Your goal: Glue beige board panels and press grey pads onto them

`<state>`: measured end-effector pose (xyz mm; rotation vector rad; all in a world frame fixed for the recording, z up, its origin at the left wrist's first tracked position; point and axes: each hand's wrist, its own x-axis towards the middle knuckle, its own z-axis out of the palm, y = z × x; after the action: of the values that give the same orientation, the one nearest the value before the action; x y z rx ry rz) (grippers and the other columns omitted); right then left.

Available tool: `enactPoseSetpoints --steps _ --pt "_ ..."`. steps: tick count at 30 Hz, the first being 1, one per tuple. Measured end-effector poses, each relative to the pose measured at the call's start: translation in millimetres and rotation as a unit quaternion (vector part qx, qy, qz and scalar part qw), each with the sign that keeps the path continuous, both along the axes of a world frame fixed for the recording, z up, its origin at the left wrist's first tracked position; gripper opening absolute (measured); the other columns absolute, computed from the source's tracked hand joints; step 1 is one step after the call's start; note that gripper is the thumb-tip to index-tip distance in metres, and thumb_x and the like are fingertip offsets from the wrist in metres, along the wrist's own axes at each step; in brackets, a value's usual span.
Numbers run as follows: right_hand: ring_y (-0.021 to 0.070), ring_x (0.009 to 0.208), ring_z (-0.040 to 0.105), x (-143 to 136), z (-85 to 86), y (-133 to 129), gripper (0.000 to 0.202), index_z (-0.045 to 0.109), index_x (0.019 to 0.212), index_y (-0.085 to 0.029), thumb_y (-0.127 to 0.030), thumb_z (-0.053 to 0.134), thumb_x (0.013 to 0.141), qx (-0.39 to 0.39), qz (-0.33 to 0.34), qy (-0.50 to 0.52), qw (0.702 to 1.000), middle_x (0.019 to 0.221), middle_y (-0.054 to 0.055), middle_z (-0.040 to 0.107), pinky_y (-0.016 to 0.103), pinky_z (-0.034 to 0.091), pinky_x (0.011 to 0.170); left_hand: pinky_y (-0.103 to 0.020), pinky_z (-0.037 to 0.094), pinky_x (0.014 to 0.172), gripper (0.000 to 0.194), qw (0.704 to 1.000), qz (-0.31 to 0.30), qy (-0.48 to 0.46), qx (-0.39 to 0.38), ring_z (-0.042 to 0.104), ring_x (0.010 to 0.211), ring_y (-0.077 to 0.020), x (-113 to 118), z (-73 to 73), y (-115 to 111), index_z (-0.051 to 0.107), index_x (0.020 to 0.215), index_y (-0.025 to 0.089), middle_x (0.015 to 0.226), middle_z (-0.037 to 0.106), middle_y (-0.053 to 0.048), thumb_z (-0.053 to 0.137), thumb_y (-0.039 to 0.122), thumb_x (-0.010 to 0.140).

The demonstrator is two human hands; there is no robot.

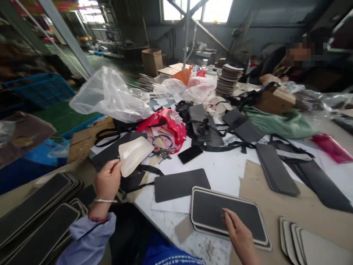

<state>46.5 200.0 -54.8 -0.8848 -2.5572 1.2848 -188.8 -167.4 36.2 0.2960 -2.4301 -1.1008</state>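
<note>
My left hand (109,182) is raised at the table's near left edge, its thumb and fingers closed on a thin cream sheet with rounded corners (135,154). My right hand (239,233) is over a dark rectangular panel with a pale border (228,208), its fingers pressed together near the panel's middle. Whatever those fingers pinch, if anything, is too small to make out. Under this bordered panel, the edge of another shows. A plain dark panel (182,184) lies just beyond it on white paper.
Stacks of bordered dark panels (33,206) are at the left, and pale-faced pieces (317,243) at the right. A phone (190,154), a red bag (176,127), clear plastic (110,95) and black straps surround the middle. Another person (275,70) is at the far right.
</note>
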Motion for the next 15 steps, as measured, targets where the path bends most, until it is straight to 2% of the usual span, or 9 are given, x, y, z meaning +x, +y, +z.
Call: enactPoseSetpoints --steps 4,6,7,10,13,15 --pt "0.0207 0.074 0.066 -37 5.9 -29 0.042 0.062 0.094 -0.021 -0.055 0.045 0.077 -0.105 0.049 0.043 0.992 0.083 0.007 0.069 0.031 0.053 0.071 -0.023 0.044 0.051 0.022 0.983 -0.161 0.008 0.085 0.051 0.054 -0.0123 19 96.5 40 0.065 0.080 0.022 0.062 0.060 0.003 0.062 0.039 0.067" --pt "0.0211 0.075 0.065 -49 7.1 -34 0.046 0.063 0.093 -0.020 -0.058 0.045 0.076 -0.149 0.051 0.055 0.986 0.084 0.008 0.068 0.032 0.052 0.071 -0.021 0.042 0.046 0.019 0.969 -0.205 0.009 0.137 0.049 0.052 -0.0111 38 130.6 62 0.066 0.076 0.023 0.061 0.060 0.002 0.067 0.037 0.063" --pt "0.0218 0.077 0.065 -53 7.6 -34 0.048 0.063 0.093 -0.019 -0.060 0.045 0.076 -0.177 0.041 0.060 0.982 0.086 0.009 0.068 0.033 0.052 0.071 -0.020 0.042 0.045 0.018 0.962 -0.219 0.006 0.164 0.049 0.053 -0.0107 48 142.1 72 0.067 0.074 0.023 0.062 0.061 0.002 0.070 0.035 0.061" --pt "0.0249 0.089 0.063 -55 11.0 -30 0.056 0.064 0.095 -0.017 -0.065 0.050 0.070 -0.313 -0.018 0.085 0.946 0.098 0.013 0.066 0.037 0.051 0.074 -0.018 0.042 0.041 0.024 0.935 -0.245 -0.041 0.252 0.051 0.051 -0.0097 73 157.6 101 0.068 0.073 0.023 0.063 0.063 0.002 0.077 0.033 0.052" --pt "0.0246 0.099 0.059 -45 19.7 -22 0.055 0.062 0.099 -0.017 -0.062 0.058 0.068 -0.481 -0.081 0.116 0.865 0.109 0.014 0.062 0.038 0.049 0.082 -0.017 0.043 0.040 0.034 0.899 -0.265 -0.140 0.318 0.053 0.049 -0.0098 88 156.6 127 0.068 0.073 0.021 0.062 0.064 0.001 0.082 0.034 0.044" --pt "0.0220 0.097 0.060 -33 27.2 -13 0.049 0.061 0.099 -0.017 -0.057 0.060 0.071 -0.562 -0.107 0.145 0.807 0.109 0.013 0.063 0.037 0.049 0.081 -0.018 0.045 0.042 0.038 0.879 -0.273 -0.195 0.338 0.055 0.050 -0.0104 95 151.9 144 0.068 0.072 0.020 0.062 0.065 0.001 0.083 0.035 0.040"
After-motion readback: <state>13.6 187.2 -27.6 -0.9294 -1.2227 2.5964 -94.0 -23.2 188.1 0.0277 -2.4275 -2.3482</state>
